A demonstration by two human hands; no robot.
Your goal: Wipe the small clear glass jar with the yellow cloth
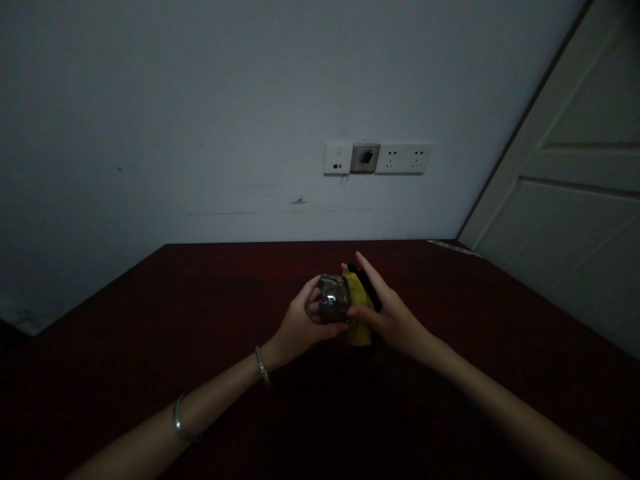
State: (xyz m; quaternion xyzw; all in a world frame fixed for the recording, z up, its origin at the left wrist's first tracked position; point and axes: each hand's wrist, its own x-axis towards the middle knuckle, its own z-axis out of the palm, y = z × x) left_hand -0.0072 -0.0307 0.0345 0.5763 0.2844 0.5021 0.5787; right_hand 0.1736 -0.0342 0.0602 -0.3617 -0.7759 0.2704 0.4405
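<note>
Nearest in the head view: two forearms (pixel 220 402), cut off at the frame's edge, two bracelets (pixel 261 367) on the left one. Left hand (pixel 297 320) curled round one glass vessel (pixel 333 300); right hand (pixel 390 307) closed on one yellow cloth (pixel 358 308) against the vessel's right end — both over the dark red table (pixel 225 280). Right fingers (pixel 369 271) partly hidden, black piece (pixel 369 288) beside the cloth — too dark to make out.

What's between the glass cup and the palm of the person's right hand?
In the head view, a yellow cloth lies there, with something black beside it, between the glass cup and the right hand.
</note>
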